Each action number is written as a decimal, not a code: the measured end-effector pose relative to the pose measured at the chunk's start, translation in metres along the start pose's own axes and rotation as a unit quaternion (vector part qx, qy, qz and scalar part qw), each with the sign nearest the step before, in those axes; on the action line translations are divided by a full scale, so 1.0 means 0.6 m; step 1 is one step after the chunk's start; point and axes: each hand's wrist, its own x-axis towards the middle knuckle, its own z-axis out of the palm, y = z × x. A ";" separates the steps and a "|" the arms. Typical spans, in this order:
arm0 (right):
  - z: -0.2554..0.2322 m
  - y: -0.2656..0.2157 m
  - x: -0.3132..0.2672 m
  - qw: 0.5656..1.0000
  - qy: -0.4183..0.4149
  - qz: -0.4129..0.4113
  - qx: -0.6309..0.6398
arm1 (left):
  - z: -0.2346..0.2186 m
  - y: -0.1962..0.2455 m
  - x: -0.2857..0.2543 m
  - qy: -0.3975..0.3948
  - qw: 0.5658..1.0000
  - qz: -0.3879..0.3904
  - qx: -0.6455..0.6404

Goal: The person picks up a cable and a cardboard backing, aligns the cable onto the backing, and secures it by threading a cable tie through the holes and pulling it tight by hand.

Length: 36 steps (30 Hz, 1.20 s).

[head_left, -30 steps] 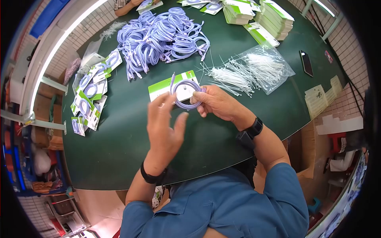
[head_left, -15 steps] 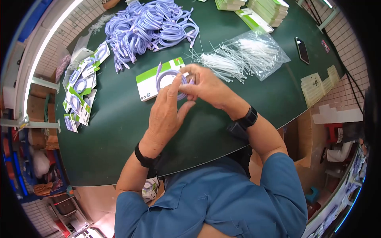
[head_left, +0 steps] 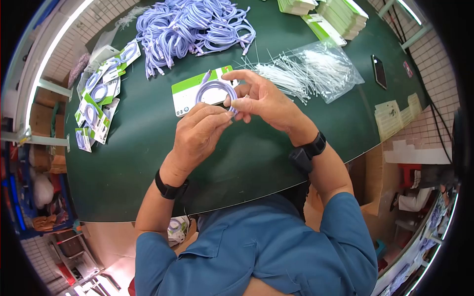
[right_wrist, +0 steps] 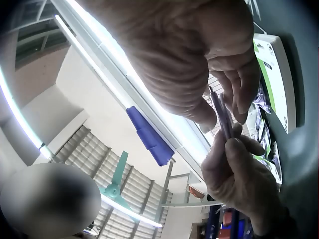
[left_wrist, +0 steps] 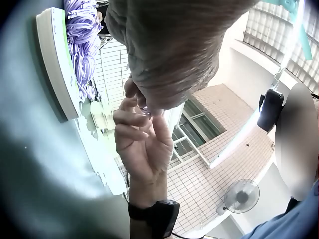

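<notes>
A coiled lilac cable (head_left: pixel 217 84) is held up over a stack of white-and-green cards (head_left: pixel 181 98), one plug sticking up at its upper left. My left hand (head_left: pixel 197 130) pinches the coil's lower edge between thumb and fingertips. On the coil's right side, the thumb and curled fingers of my right hand (head_left: pixel 266 101) hold it, while the index finger reaches out above. From the right wrist, the cable (right_wrist: pixel 223 113) shows edge-on between both hands. In the left wrist view the left hand hides most of it.
Loose lilac cables (head_left: pixel 187 29) lie heaped at the back. White cable ties (head_left: pixel 281 76) spill from a clear bag (head_left: pixel 340 64) on the right. Carded cables (head_left: pixel 98 92) overlap at the left. Card stacks (head_left: pixel 343 17) stand at the back right, beyond a phone (head_left: pixel 379 71).
My left hand came in from beside the coil with spread fingers and now pinches its lower edge. The right hand keeps the coil and has stretched out its index finger.
</notes>
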 end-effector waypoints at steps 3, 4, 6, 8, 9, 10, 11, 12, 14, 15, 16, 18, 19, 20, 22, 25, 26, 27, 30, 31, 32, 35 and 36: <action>0.012 -0.020 -0.013 0.982 0.016 -0.099 -0.161 | -0.023 0.003 0.008 -0.013 1.000 0.006 0.001; 0.014 -0.026 -0.016 0.945 0.038 -0.184 -0.267 | -0.031 0.005 0.010 -0.022 1.000 0.008 0.001; 0.019 -0.036 -0.022 0.886 0.040 -0.267 -0.376 | -0.042 0.006 0.010 -0.015 1.000 0.015 0.014; 0.040 -0.031 -0.022 0.772 0.017 -0.345 -0.533 | -0.045 0.008 0.009 -0.051 0.998 0.038 0.027; 0.047 -0.026 -0.022 0.702 0.011 -0.384 -0.600 | -0.045 0.013 0.011 -0.041 0.998 0.038 0.028; 0.050 -0.014 -0.022 0.698 0.008 -0.387 -0.603 | -0.047 0.020 0.012 -0.069 0.995 0.060 0.048; 0.052 0.005 -0.022 0.714 -0.011 -0.329 -0.619 | -0.049 0.028 0.012 -0.100 0.989 0.083 0.068; 0.056 0.018 -0.021 0.728 -0.027 -0.269 -0.630 | -0.052 0.034 0.012 -0.134 0.981 0.106 0.089; 0.053 0.030 -0.019 0.742 -0.035 -0.210 -0.636 | -0.053 0.040 0.007 -0.162 0.977 0.098 0.096; 0.049 0.027 -0.017 0.740 -0.053 -0.196 -0.641 | -0.051 0.041 0.004 -0.187 0.974 0.085 0.101; 0.044 0.024 -0.018 0.740 -0.071 -0.180 -0.644 | -0.051 0.041 0.002 -0.214 0.969 0.071 0.103; 0.040 0.015 -0.022 0.751 -0.085 -0.154 -0.637 | -0.059 0.028 0.002 -0.188 0.974 0.078 0.101; 0.036 0.010 -0.022 0.775 -0.092 -0.184 -0.597 | -0.065 0.019 0.000 -0.157 0.979 0.081 0.101; 0.038 0.005 -0.023 0.801 -0.094 -0.214 -0.552 | -0.070 0.015 -0.006 -0.132 0.983 0.083 0.100; 0.041 -0.003 -0.027 0.840 -0.079 -0.207 -0.496 | -0.077 0.013 -0.018 -0.148 0.981 0.081 0.093; 0.040 0.006 -0.023 0.869 -0.068 -0.204 -0.445 | -0.073 0.006 -0.022 -0.126 0.982 0.100 0.100; 0.039 0.008 -0.021 0.871 -0.073 -0.199 -0.443 | -0.070 0.005 -0.022 -0.119 0.984 0.098 0.095; 0.038 0.010 -0.020 0.872 -0.081 -0.195 -0.442 | -0.067 0.005 -0.024 -0.110 0.985 0.096 0.090; 0.026 0.007 -0.019 0.886 -0.077 -0.201 -0.410 | -0.055 0.006 -0.021 -0.097 0.988 0.092 0.076; 0.024 0.007 -0.019 0.890 -0.078 -0.207 -0.398 | -0.052 0.006 -0.018 -0.090 0.989 0.093 0.067; 0.024 0.008 -0.019 0.891 -0.076 -0.208 -0.397 | -0.052 0.005 -0.015 -0.083 0.990 0.095 0.059; 0.020 0.005 -0.017 0.888 -0.086 -0.194 -0.407 | -0.059 0.003 -0.011 -0.110 0.984 0.113 0.083; 0.020 0.002 -0.017 0.885 -0.088 -0.196 -0.412 | -0.060 0.003 -0.010 -0.120 0.981 0.119 0.096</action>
